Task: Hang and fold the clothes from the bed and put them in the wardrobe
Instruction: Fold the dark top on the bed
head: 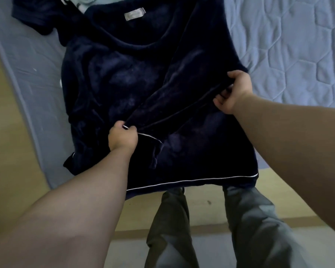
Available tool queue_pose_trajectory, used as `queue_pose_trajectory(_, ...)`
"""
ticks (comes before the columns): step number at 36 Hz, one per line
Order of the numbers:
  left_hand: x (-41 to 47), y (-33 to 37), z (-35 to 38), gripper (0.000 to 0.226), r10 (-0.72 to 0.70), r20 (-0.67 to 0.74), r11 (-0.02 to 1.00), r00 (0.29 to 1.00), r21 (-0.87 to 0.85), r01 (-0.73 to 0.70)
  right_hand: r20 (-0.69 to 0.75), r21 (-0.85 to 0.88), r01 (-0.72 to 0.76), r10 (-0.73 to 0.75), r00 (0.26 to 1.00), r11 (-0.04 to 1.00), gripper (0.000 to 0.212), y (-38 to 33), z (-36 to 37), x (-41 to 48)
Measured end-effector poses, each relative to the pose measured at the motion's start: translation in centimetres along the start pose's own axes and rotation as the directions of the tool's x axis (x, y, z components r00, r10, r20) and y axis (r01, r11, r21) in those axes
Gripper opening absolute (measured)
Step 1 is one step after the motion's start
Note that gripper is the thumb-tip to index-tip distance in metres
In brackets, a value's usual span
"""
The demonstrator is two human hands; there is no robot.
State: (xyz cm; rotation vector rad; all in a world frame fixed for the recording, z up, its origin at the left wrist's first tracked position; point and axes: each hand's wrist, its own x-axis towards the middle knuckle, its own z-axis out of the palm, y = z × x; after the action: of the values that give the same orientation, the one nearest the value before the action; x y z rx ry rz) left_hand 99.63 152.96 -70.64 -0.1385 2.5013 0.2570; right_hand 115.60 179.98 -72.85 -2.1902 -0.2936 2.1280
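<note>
Pinches piped cuff (126, 127) of top (124, 84) in left hand (122, 139), grips sleeve (172, 107) higher up in right hand (234, 93). Lies flat on bed (288, 45), collar far, hem near, long axis running away from body; left hand nearer.

Dim, soft-focus wide-angle view, edges bowed

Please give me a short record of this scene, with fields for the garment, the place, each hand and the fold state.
garment: navy top, label at neck
place: flat on bed, hem at its edge
left hand: grips the cuff of a sleeve
right hand: grips the same sleeve near the shoulder
fold state: sleeve drawn across the front, body not yet folded
</note>
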Motion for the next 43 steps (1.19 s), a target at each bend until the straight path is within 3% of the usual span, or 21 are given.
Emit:
queue_pose_trajectory(3, -0.4, 0.5, -0.2, 0.012, -0.069, 0.238, 0.994, 0.969, 0.097, 0.047, -0.023, 0.030, 0.013, -0.013, 1.000, 0.999, 0.037, 0.2, 0.2, 0.3)
queue_pose_trajectory(7, -1.4, 1.1, -0.3, 0.042, -0.285, 0.540, 0.958, 0.792, 0.173, 0.227, -0.019, 0.085, 0.016, -0.015, 1.000, 0.996, 0.030, 0.3, 0.0, 0.7)
queue_pose_trajectory(10, -2.1, 1.5, 0.5, 0.027, -0.294, 0.616, 0.938, 0.731, 0.331, 0.098, -0.023, 0.091, 0.030, -0.028, 0.999, 0.995, 0.030, -0.1, -0.1, 1.2)
queue_pose_trajectory(12, -1.9, 1.6, 1.2, 0.032, -0.229, 0.608, 0.914, 0.760, 0.403, -0.047, -0.031, 0.066, 0.039, -0.037, 0.999, 0.997, 0.032, -0.6, -0.1, 1.5)
queue_pose_trajectory(14, -1.3, 1.7, 1.9, 0.051, -0.161, 0.587, 0.901, 0.794, 0.415, -0.124, -0.035, 0.041, 0.044, -0.043, 0.998, 0.998, 0.033, -1.0, -0.1, 1.7)
queue_pose_trajectory(20, -1.5, 2.5, 2.5, 0.076, -0.206, 0.566, 0.927, 0.799, 0.375, -0.027, -0.009, -0.045, 0.077, -0.077, 0.997, 0.996, 0.038, -0.8, -0.2, 1.7)
queue_pose_trajectory(24, -2.5, 2.8, 2.9, 0.059, -0.074, 0.494, 0.987, 0.866, 0.161, -0.007, 0.032, -0.089, 0.096, -0.093, 0.995, 0.991, 0.035, 0.8, -0.7, 0.8)
queue_pose_trajectory(28, -3.0, 3.6, 3.6, 0.036, 0.055, 0.415, 0.990, 0.908, -0.142, 0.005, 0.045, -0.213, 0.086, -0.078, 0.996, 0.973, 0.057, 4.4, -0.8, -0.8)
queue_pose_trajectory(30, -2.6, 4.5, 3.9, 0.039, 0.064, 0.397, 0.974, 0.915, -0.224, 0.029, 0.037, -0.279, 0.049, -0.040, 0.999, 0.959, 0.054, 7.1, -1.1, -1.6)
queue_pose_trajectory(34, -1.4, 5.9, 4.2, 0.039, 0.126, 0.390, 0.975, 0.912, -0.218, -0.042, 0.018, -0.391, -0.054, 0.066, 0.998, 0.919, 0.046, 13.3, -1.8, -3.1)
queue_pose_trajectory(38, -0.2, 6.7, 4.7, 0.021, 0.227, 0.364, 0.967, 0.903, -0.198, -0.163, 0.000, -0.596, -0.118, 0.148, 0.989, 0.794, 0.061, 19.4, -2.2, -4.2)
queue_pose_trajectory(41, 0.4, 6.8, 4.8, 0.022, 0.224, 0.266, 0.959, 0.937, -0.233, -0.163, -0.033, -0.698, -0.212, 0.266, 0.964, 0.684, 0.040, 23.3, -2.3, -5.0)
queue_pose_trajectory(43, 0.4, 6.0, 4.6, 0.031, 0.152, 0.230, 0.959, 0.961, -0.271, -0.087, -0.045, -0.686, -0.236, 0.283, 0.958, 0.688, 0.029, 25.0, -2.3, -5.3)
